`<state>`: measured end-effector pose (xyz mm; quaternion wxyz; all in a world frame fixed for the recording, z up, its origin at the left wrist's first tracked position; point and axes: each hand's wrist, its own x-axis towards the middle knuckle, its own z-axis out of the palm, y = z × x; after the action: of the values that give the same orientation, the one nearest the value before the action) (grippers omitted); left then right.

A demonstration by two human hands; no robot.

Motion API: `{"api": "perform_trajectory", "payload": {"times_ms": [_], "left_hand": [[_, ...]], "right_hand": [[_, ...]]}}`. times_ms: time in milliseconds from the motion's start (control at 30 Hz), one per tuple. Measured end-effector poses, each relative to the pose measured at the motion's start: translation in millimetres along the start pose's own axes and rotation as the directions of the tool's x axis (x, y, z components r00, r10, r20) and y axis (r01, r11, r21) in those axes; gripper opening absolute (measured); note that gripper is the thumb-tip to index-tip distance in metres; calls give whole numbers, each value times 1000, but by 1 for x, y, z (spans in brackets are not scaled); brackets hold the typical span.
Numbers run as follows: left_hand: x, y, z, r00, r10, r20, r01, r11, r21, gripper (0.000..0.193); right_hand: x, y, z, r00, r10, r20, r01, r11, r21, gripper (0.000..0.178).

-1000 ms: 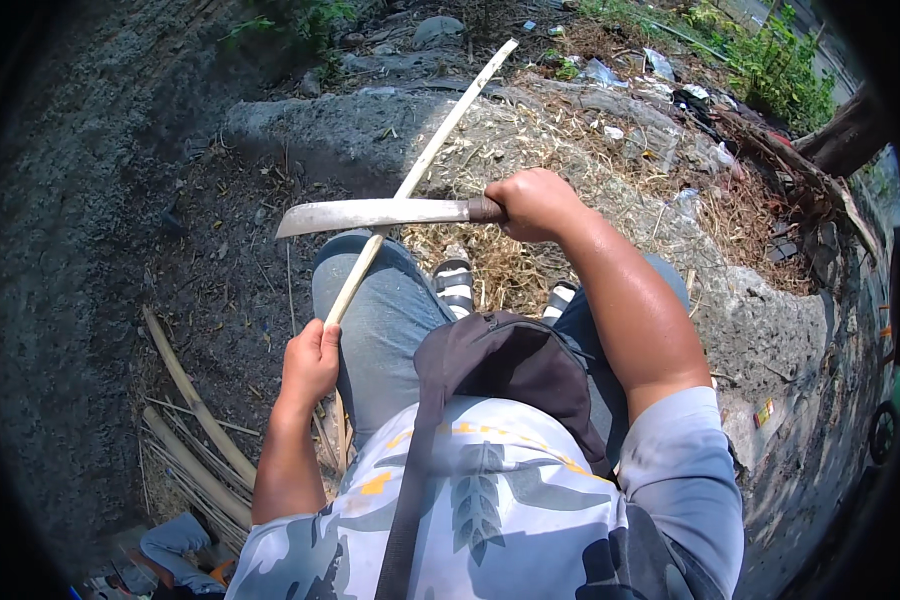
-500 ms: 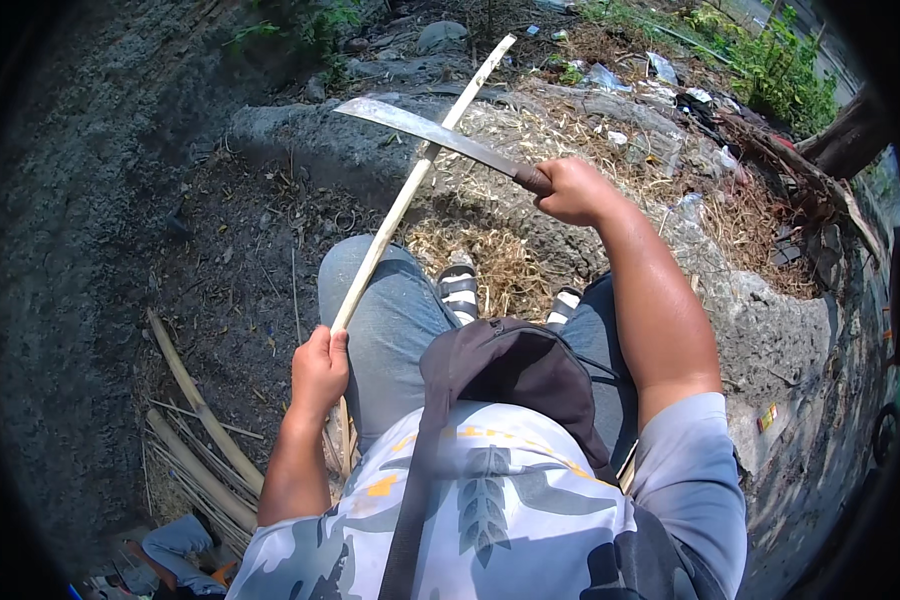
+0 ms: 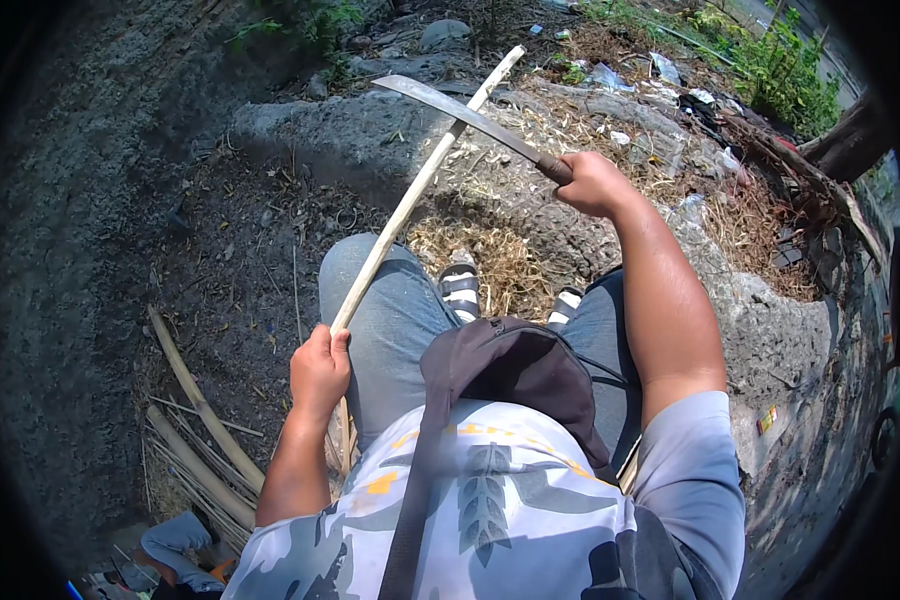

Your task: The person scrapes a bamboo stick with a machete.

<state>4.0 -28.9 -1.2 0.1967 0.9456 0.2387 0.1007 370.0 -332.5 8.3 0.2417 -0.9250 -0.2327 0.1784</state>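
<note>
My left hand (image 3: 320, 372) is closed round the lower end of a long pale peeled stick (image 3: 402, 212), which slants up and away to the right past my left knee. In my right hand (image 3: 592, 184) is the dark handle of a machete (image 3: 460, 112). Its long curved blade points up and left, crossing over the upper part of the stick. Whether the edge touches the wood cannot be made out. Pale shavings (image 3: 485, 255) lie on the ground beyond my sandalled feet.
Long pale poles and thin strips (image 3: 205, 410) lie at my left. A low rocky ledge (image 3: 320, 135) runs ahead, with litter (image 3: 610, 78) and dry straw beyond. A dark bag (image 3: 510, 370) rests on my lap. Another person's leg (image 3: 175, 545) shows at the lower left.
The machete has moved to the right and slightly lower with my right hand. The stick's far end has dipped a little to the right. My left hand stays nearly in place.
</note>
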Motion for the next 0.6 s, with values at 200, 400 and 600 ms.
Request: {"api": "perform_trajectory", "payload": {"times_ms": [200, 400, 600], "left_hand": [[1, -2, 1, 1000, 24, -13, -24, 999, -31, 37], [3, -11, -1, 998, -27, 56, 33, 993, -113, 39], [7, -18, 2, 997, 18, 72, -1, 972, -233, 39]], "right_hand": [[-5, -21, 8, 996, -70, 58, 71, 997, -3, 24], [-14, -47, 24, 935, -328, 138, 353, 907, -231, 27], [17, 11, 9, 993, -1, -117, 11, 997, 79, 21]]}}
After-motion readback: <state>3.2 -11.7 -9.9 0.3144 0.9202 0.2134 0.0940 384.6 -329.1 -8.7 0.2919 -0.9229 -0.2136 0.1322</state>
